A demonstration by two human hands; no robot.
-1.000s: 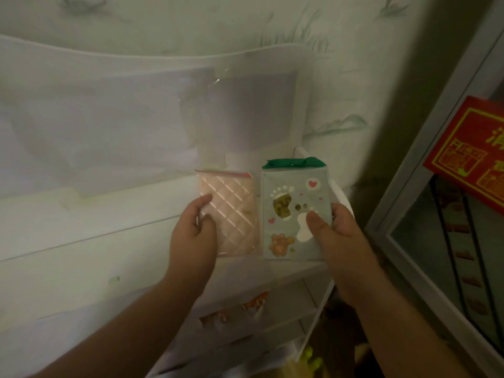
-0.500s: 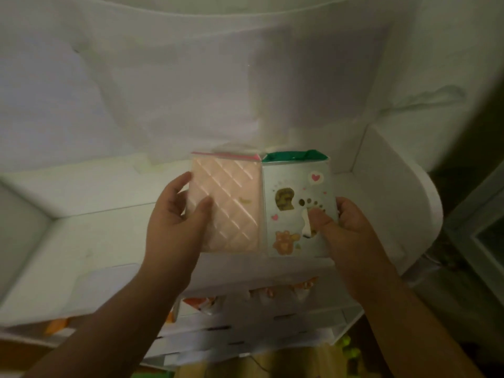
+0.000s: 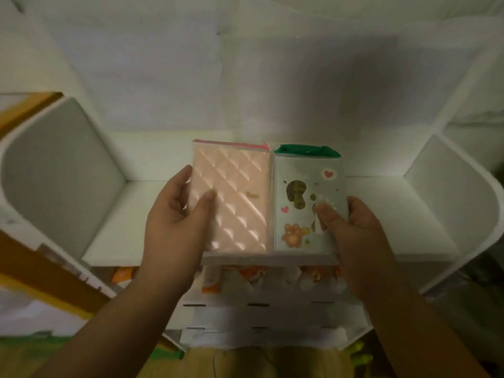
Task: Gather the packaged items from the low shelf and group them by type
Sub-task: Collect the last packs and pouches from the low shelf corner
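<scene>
Holding: you have two packets up side by side over the white shelf (image 3: pixel 381 214), their inner edges touching or nearly so.
Left hand: your left hand (image 3: pixel 174 230) grips the pink quilted packet (image 3: pixel 234 197), thumb on its face and fingers curled round its left edge.
Right hand: your right hand (image 3: pixel 351 230) grips the grey packet (image 3: pixel 305 214) with the green top, paw prints and hearts, thumb pressed on its front, fingers behind.
Where they are: both packets hang just above the front part of the upper shelf board, between its two curved side panels; I cannot tell whether their lower edges rest on it.
Lower shelf: more packaged items (image 3: pixel 253 276), orange and white, lie on the tier beneath, partly hidden by the board's front lip.
Step in hand: judging by the pose, you are comparing two different types before setting them down as separate groups.
Next move: it likely calls for laying each packet on its own patch of the board, well apart, then reaching down to the tier below for the rest; keep matching designs together.
Risk: the dim light may make similar prints hard to sort.
Change from half a second ago: your view has tipped further down and come closer, so both side panels and the lower tiers now show; your grips on the two packets are unchanged.
</scene>
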